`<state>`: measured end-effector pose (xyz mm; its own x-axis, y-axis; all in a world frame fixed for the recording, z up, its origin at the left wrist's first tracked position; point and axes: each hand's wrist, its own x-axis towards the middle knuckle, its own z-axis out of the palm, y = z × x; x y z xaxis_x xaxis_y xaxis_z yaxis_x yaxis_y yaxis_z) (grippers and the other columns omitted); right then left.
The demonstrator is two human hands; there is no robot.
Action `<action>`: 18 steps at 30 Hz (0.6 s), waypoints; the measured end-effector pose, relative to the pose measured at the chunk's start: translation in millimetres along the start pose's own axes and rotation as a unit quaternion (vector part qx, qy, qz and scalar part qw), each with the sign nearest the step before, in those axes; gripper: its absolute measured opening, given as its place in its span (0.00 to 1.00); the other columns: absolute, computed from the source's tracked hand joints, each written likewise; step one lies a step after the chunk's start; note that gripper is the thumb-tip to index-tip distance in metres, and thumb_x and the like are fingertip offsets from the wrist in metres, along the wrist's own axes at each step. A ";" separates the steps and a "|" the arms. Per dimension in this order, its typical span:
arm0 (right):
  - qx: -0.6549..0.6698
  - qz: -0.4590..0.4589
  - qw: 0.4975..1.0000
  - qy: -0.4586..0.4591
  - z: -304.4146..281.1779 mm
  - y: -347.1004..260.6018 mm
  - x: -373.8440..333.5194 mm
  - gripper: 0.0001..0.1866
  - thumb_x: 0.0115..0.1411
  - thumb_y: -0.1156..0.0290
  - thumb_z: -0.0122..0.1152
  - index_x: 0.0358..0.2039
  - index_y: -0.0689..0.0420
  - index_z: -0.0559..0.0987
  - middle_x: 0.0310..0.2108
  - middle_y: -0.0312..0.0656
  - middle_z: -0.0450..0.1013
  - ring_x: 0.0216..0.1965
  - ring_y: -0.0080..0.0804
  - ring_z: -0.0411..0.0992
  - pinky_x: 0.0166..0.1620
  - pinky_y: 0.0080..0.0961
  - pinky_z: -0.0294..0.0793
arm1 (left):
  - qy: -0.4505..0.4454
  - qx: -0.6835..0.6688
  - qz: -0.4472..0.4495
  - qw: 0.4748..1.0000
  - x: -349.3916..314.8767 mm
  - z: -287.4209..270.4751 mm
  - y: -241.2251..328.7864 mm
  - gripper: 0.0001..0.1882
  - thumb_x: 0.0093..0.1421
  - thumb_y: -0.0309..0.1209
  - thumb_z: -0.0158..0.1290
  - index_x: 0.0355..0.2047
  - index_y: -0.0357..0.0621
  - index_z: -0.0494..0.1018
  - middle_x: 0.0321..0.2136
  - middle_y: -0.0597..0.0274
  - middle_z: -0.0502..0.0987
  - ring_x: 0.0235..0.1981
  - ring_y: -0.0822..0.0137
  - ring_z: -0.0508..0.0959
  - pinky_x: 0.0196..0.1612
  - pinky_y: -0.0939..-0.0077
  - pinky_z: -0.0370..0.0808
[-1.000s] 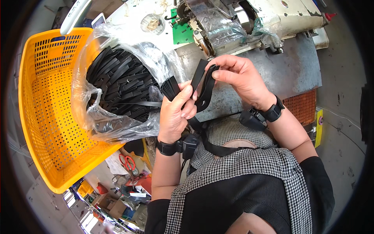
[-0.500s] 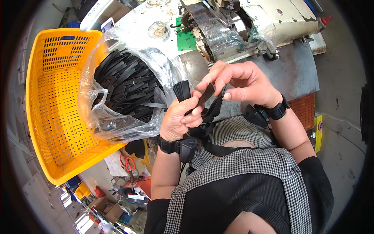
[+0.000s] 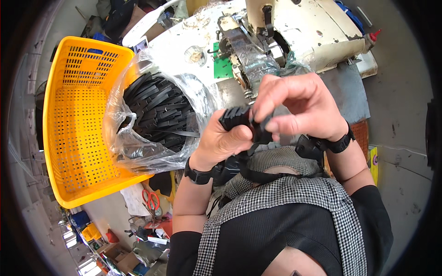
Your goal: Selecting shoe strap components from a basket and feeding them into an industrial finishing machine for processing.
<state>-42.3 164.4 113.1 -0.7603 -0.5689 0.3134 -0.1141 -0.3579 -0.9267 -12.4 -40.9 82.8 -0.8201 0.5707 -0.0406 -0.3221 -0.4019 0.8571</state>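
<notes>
My left hand is closed round a bundle of flat black straps, its thumb pressed along the near side and their stacked ends pointing up. Just right of the bundle, my right hand curls its thumb and forefinger round a black strap, which is partly smeared by motion. The lower lengths of the straps are partly hidden behind my left hand. To the left, many more loose black straps fill an open clear plastic bag.
A yellow perforated basket stands at the left, with the bag at its right side. Beyond my hands is a cream sewing machine on a worn table, beside a clear cup. Red-handled scissors lie at the lower left.
My left hand has turned, so the bundle's ends now lean up toward my right hand. My right hand has moved slightly right and down. The view has shifted a little.
</notes>
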 end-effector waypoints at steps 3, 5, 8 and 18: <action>0.097 0.063 0.991 0.065 6.3 -10.7 -1.2 0.14 0.51 0.85 0.62 0.40 0.67 0.76 0.36 0.44 0.73 0.29 0.26 0.74 0.19 0.16 0.78 | -0.073 -0.004 -0.011 0.997 12.0 5.6 6.9 0.29 0.58 0.50 0.56 0.46 0.34 0.70 0.31 0.52 0.79 0.16 0.80 0.67 0.18 0.89 0.61; 0.101 0.078 0.989 0.071 0.4 -14.2 -4.5 0.14 0.51 0.85 0.62 0.41 0.67 0.76 0.36 0.43 0.73 0.30 0.26 0.75 0.21 0.17 0.77 | -0.122 -0.025 0.001 0.992 20.2 7.2 5.8 0.32 0.61 0.54 0.49 0.49 0.33 0.68 0.32 0.51 0.79 0.15 0.82 0.65 0.17 0.90 0.60; 0.094 0.074 0.988 0.100 -9.9 -9.3 -8.2 0.14 0.53 0.82 0.63 0.42 0.64 0.76 0.30 0.37 0.74 0.28 0.22 0.75 0.28 0.16 0.76 | -0.067 -0.092 -0.023 0.993 27.1 8.8 4.2 0.35 0.65 0.58 0.34 0.46 0.33 0.69 0.32 0.49 0.78 0.11 0.83 0.61 0.14 0.88 0.56; 0.106 0.128 0.979 0.117 -5.4 -0.1 -3.2 0.11 0.55 0.80 0.62 0.40 0.62 0.78 0.24 0.33 0.74 0.23 0.18 0.73 0.28 0.13 0.73 | -0.088 -0.218 -0.070 0.969 24.7 -16.2 -19.1 0.36 0.66 0.60 0.30 0.46 0.36 0.69 0.37 0.46 0.77 0.10 0.82 0.59 0.13 0.88 0.54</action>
<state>-43.4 170.3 111.0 -0.8750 -0.4842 -0.0031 0.2163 -0.3851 -0.8972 -34.1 -30.8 57.2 -0.6723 0.7400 -0.0201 -0.6261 -0.5539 0.5488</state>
